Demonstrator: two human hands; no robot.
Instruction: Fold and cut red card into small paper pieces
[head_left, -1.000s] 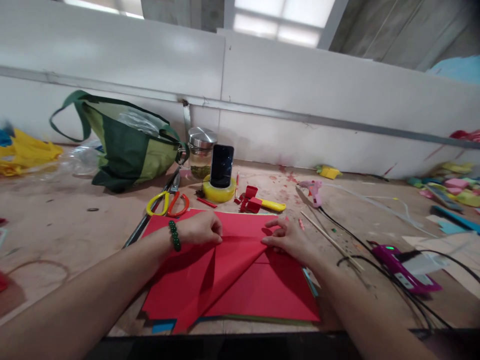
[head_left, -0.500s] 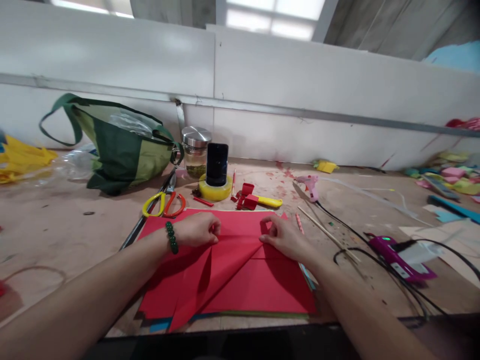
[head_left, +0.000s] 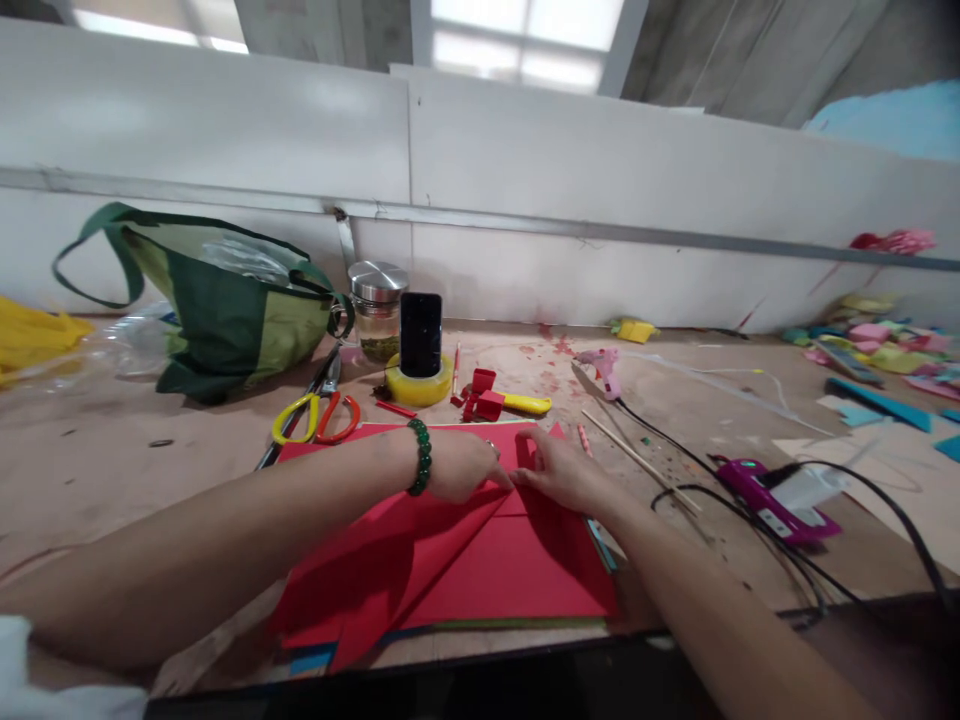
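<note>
A large red paper sheet [head_left: 517, 570] lies on the wooden table [head_left: 150, 470] in front of me, with a diagonal fold rising across its middle. My left hand [head_left: 465, 465], with a green bead bracelet on the wrist, presses on the top of the fold with its fingers closed on the paper. My right hand [head_left: 559, 470] rests right beside it, fingers pinching the folded edge. The two hands nearly touch at the fold's upper end.
Yellow and orange scissors [head_left: 311, 417], a phone [head_left: 421, 334] propped in a yellow tape roll [head_left: 418, 385], a jar [head_left: 376, 310] and a green bag [head_left: 225, 300] stand behind the paper. A pink glue gun [head_left: 604, 365], a purple glue gun [head_left: 765, 495] with cables, and wooden sticks [head_left: 637, 460] lie to the right.
My left hand has slid right along the fold until it meets my right hand. The view has shifted a little to the right.
</note>
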